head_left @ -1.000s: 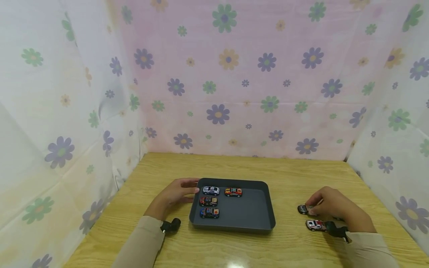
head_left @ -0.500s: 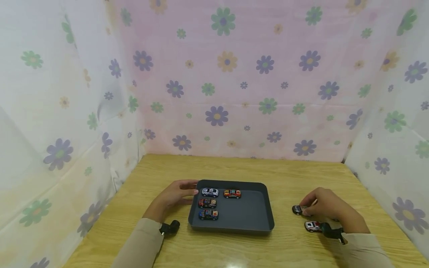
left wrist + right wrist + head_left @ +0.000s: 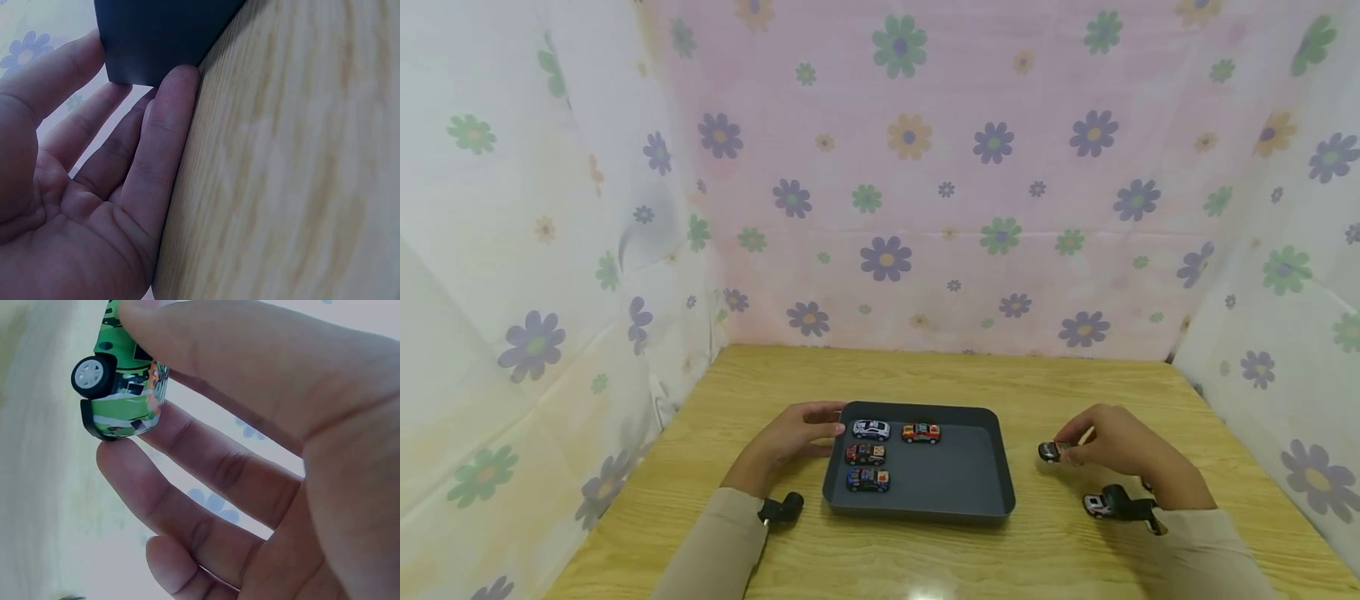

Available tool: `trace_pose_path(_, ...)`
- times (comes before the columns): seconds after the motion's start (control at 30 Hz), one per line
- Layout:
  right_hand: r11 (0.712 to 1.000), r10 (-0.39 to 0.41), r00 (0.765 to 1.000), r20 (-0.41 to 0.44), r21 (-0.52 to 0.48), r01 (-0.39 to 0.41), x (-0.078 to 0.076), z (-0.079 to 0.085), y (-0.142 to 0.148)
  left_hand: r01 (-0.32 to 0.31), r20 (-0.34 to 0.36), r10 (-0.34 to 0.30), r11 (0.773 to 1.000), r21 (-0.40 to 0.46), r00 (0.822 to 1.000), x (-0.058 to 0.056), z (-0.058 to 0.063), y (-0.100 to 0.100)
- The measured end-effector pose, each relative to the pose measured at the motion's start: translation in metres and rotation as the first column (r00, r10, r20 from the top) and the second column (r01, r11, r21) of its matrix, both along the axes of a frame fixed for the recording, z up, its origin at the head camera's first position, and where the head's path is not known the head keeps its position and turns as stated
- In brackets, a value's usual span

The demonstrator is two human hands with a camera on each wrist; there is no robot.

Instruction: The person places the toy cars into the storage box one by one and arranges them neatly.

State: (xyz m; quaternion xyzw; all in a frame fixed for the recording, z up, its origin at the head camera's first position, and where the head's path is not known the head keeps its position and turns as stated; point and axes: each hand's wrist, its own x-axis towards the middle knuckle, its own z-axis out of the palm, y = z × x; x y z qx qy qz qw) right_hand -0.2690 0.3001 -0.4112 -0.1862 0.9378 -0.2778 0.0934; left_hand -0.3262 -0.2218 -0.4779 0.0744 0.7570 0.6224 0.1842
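Note:
In the head view my right hand point(image 3: 1112, 440) pinches a small toy car point(image 3: 1049, 452) between thumb and fingers, right of the tray. The right wrist view shows this toy car point(image 3: 128, 378) with green sides, a white-hubbed wheel and a black end piece; the thumb covers part of it. My left hand point(image 3: 790, 435) rests at the left side of a dark grey tray point(image 3: 955, 511). In the left wrist view, the fairly straight fingers point(image 3: 164, 131) touch the tray's outer wall point(image 3: 156, 37), the lowest one lying along the wood.
Inside the tray, a white toy car point(image 3: 871, 430), a dark red one point(image 3: 865, 454) and a blue one point(image 3: 868, 480) form a left column. A red-and-yellow toy car point(image 3: 921, 432) is beside the top one. A white-and-red toy car point(image 3: 1096, 505) sits below my right hand.
My right hand has moved left and a little away from me, carrying the pinched toy car nearer the tray. My left hand and the tray stay in place.

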Motion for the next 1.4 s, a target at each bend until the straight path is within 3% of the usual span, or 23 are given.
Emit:
trace_pose_path(0.9, 0.998, 0.068, 0.996, -0.062, -0.011, -0.069, -0.013, 0.027, -0.055, -0.010, -0.016, 0.009, 1.000, -0.029, 1.000, 0.002, 0.001, -0.001)
trace_pose_path(1.4, 0.989, 0.132, 0.987, -0.089, -0.055, -0.137, -0.024, 0.025, -0.091, -0.007, -0.010, 0.007, 1.000, -0.014, 1.000, 0.002, 0.001, 0.000)
